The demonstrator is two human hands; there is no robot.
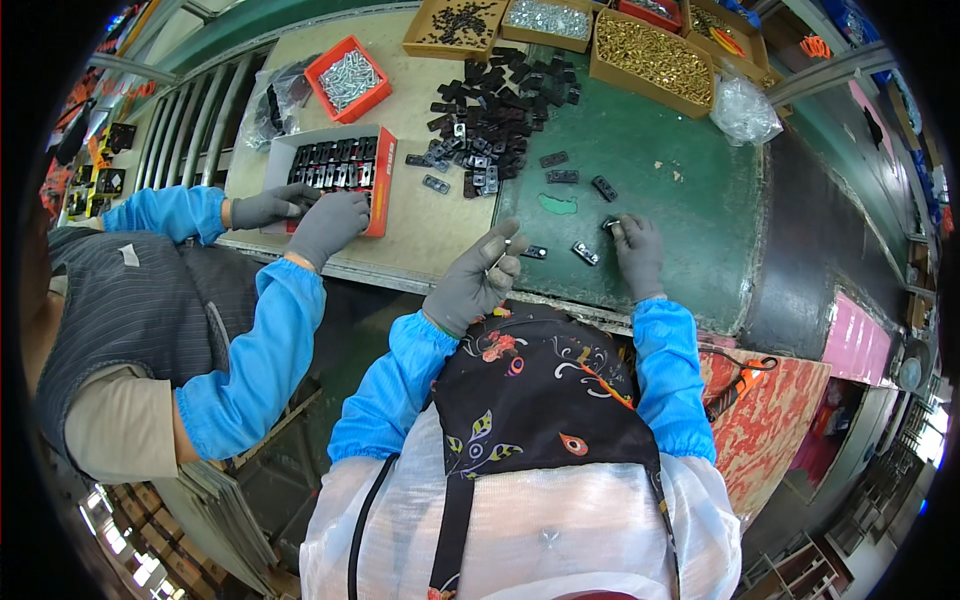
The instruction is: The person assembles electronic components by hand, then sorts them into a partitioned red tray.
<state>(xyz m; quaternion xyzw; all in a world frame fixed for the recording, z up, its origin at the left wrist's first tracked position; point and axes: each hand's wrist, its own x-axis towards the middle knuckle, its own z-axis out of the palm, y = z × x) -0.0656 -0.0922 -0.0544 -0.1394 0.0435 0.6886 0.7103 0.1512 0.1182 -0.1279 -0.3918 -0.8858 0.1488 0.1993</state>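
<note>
Now pinching small black part (pixel 608 223), mostly covered, can't tell long axis, in gray-gloved right hand (pixel 640 258) over green tabletop (pixel 690 215). Gripping thin silvery piece (pixel 498 261), angled toward upper right, in gray-gloved left hand (pixel 472 282). Also see black rectangular clip (pixel 585 253) between, lengthwise upper-left to lower-right.

Grey gloves (pixel 458 298) cover the hands (pixel 641 258). The 2 loose sleeves (pixel 668 370) are bright blue, gathered at their ends. A sheer white garment (pixel 560 525) lies beneath a black apron (pixel 540 425) printed with orange flowers, yellow-green leaves and pale swirls. A wide black strap (pixel 453 540) and a thin black cord (pixel 362 525) cross the white cloth.
</note>
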